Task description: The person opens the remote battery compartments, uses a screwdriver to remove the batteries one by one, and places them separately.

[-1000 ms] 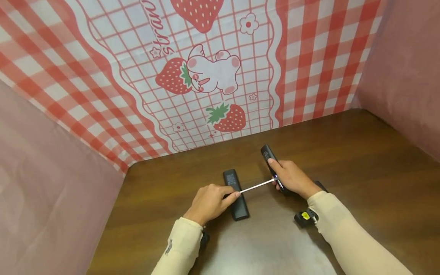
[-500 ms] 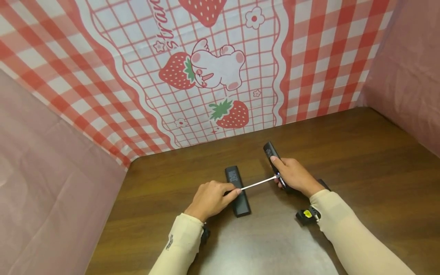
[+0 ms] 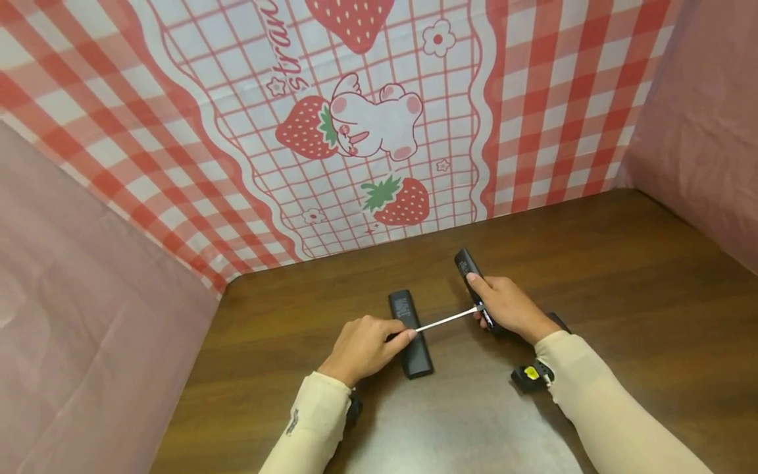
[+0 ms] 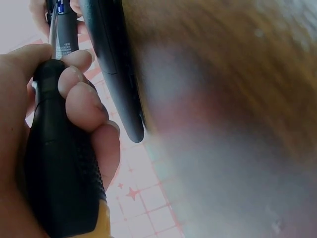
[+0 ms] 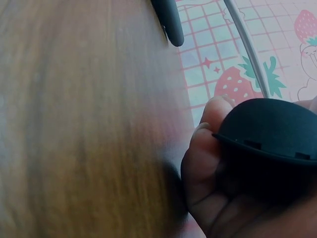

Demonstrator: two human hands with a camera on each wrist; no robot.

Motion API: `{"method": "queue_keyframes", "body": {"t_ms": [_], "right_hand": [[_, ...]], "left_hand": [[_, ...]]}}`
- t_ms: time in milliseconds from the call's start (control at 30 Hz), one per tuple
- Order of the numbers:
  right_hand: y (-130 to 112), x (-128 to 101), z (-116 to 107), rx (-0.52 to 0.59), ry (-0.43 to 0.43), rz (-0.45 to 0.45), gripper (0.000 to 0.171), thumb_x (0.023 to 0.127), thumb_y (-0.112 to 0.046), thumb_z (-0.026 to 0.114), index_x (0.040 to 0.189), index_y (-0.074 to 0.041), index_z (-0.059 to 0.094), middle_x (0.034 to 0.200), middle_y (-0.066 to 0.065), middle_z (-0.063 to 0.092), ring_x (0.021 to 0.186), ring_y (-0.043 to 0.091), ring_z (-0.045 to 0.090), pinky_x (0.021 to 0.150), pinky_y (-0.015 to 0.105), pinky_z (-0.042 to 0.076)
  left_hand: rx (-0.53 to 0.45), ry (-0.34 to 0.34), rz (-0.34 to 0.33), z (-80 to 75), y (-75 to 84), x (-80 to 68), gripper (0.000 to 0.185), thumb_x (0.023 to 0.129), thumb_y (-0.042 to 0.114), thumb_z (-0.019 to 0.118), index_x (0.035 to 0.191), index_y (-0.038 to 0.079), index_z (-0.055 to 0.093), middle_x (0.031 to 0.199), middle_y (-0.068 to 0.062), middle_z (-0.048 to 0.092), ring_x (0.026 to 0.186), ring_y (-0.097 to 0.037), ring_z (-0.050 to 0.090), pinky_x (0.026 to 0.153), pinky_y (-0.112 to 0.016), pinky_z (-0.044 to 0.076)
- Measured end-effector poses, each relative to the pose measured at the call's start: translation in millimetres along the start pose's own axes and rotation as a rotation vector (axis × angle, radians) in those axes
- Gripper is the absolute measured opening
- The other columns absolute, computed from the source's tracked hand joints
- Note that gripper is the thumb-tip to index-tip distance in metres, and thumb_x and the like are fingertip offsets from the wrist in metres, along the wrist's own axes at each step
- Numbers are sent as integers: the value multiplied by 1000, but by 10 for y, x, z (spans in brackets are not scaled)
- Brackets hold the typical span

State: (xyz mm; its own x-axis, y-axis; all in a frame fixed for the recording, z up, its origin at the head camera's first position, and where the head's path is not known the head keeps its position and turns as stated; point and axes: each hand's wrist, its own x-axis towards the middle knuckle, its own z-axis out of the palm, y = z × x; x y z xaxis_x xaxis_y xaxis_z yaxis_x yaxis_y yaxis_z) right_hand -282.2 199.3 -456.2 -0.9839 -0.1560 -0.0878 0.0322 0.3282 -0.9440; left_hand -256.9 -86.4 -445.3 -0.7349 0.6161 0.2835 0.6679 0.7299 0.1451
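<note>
My left hand [image 3: 362, 345] grips a screwdriver, its black and yellow handle [image 4: 64, 168] filling the palm in the left wrist view. The thin metal shaft [image 3: 447, 320] runs right, its tip at the lower side of a black oblong casing [image 3: 464, 262] with small printed text. That casing is held up, tilted, in my right hand [image 3: 514, 308], thumb on its printed face. In the right wrist view the casing's rounded end [image 5: 272, 129] shows small slots. Contact at the tip is too small to tell. A similar black oblong casing [image 3: 419, 355] lies flat below the left fingers.
Behind the right wrist, a dark object [image 3: 558, 321] is mostly hidden. The brown wooden table [image 3: 266, 368] reaches back to a red-and-white strawberry-print cloth [image 3: 444, 118]. Pink cloth walls [image 3: 705, 131] stand on both sides.
The head view has shifted slightly. Both hands keep the same grips, with the screwdriver tip staying at the held casing.
</note>
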Motion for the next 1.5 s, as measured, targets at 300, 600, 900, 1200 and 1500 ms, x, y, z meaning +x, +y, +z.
{"method": "queue_keyframes", "body": {"t_ms": [300, 600, 900, 1200, 1500], "right_hand": [[20, -5, -4, 9, -2, -1, 60, 106, -49, 40, 99, 8, 55, 69, 12, 63, 55, 19, 61, 53, 33, 52], [27, -2, -11, 25, 2, 3, 60, 106, -50, 40, 100, 8, 55, 71, 14, 64, 55, 19, 61, 53, 33, 53], [24, 3, -16, 48, 4, 11, 60, 107, -48, 39, 102, 9, 54, 71, 14, 63, 55, 19, 61, 54, 33, 53], [49, -37, 22, 56, -4, 23, 60, 106, -49, 39, 102, 9, 54, 71, 15, 64, 56, 19, 62, 54, 34, 54], [40, -9, -2, 24, 17, -2, 62, 106, -51, 39, 98, 8, 57, 73, 13, 63, 56, 21, 63, 54, 35, 54]], "left_hand": [[-9, -7, -25, -21, 7, 4, 31, 101, 48, 55, 87, 28, 74, 76, 14, 68, 64, -2, 58, 58, -32, 50], [-9, -13, -24, -69, 0, -2, 29, 101, 46, 56, 86, 28, 73, 76, 14, 67, 65, -2, 58, 57, -32, 49], [24, -15, -19, -122, -26, 0, 31, 101, 47, 56, 81, 28, 69, 72, 15, 64, 64, -3, 58, 55, -33, 48], [21, -63, -33, -175, -7, -13, 31, 100, 47, 58, 77, 29, 66, 67, 16, 59, 59, -2, 53, 52, -29, 43], [30, -54, -17, -170, -7, -2, 33, 100, 47, 58, 73, 29, 62, 63, 16, 54, 56, -3, 51, 50, -27, 41]]}}
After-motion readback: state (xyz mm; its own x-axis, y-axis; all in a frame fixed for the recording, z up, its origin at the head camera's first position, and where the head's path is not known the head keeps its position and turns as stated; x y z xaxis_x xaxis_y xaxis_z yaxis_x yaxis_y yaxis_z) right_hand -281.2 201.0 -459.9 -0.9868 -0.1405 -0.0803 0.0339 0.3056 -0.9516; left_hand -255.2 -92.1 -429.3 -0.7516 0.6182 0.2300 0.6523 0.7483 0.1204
